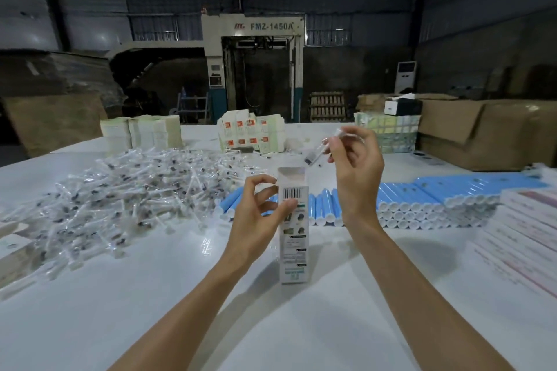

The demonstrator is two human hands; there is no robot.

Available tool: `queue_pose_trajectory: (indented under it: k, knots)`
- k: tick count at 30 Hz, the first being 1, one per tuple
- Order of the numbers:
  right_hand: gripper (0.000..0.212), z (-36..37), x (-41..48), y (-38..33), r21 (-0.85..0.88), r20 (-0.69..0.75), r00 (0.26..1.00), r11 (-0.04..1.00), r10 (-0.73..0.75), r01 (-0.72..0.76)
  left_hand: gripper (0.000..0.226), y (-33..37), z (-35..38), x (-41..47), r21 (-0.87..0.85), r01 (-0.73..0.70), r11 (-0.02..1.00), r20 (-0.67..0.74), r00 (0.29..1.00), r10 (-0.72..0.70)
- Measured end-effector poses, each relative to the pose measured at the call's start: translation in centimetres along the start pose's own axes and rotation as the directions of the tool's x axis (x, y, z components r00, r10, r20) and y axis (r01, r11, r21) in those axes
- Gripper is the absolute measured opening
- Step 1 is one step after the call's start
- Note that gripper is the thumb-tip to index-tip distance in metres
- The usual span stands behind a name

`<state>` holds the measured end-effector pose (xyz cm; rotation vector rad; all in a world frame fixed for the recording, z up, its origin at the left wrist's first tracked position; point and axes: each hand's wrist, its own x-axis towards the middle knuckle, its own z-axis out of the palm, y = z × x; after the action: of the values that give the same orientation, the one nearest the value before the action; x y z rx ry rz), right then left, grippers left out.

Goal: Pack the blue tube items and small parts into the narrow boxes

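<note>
Head view. At frame centre a narrow box [294, 220] appears to be stood upright on the white table [150, 295], top flap open. It is gripped near its upper end by the left hand [262, 208], fingers curled and thumb laid on the barcode face. Just above and right of the open mouth, a small clear-wrapped part [315, 152] is pinched at its upper end by the right hand [355, 172], lower end tilted toward the box. A heap of like parts [126, 190] is seen at left, rows of blue tubes [422, 199] at right. The box is judged light, thin card, easily crushed, and best held by its edges; the wrapper is probably slippery.
</note>
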<state>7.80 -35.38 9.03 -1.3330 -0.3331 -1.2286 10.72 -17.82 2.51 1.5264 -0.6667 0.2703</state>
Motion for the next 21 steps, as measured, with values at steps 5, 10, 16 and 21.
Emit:
queue_pose_trajectory:
  k: [5,10,16,21]
  knots:
    - [0.015,1.8,-1.5,-0.5,-0.188,0.238,0.968,0.974,-0.082,0.129,0.047,0.5,-0.1,-0.2,-0.027,0.017,0.999,0.008,1.0,-0.017]
    - [0.014,2.2,-2.3,-0.2,-0.323,0.366,0.931,0.94,0.014,0.113,0.046,0.5,-0.1,-0.3,-0.016,-0.008,1.0,0.011,1.0,0.009]
    - [0.011,1.7,-2.3,0.0,-0.444,0.489,0.866,0.885,0.107,0.141,0.046,0.5,-0.5,-0.3,-0.039,0.005,0.999,0.003,1.0,-0.005]
    - [0.01,1.2,-2.7,0.7,-0.491,0.531,0.843,0.841,0.082,0.227,0.053,0.2,-0.6,-0.3,-0.071,0.004,0.997,0.01,1.0,-0.004]
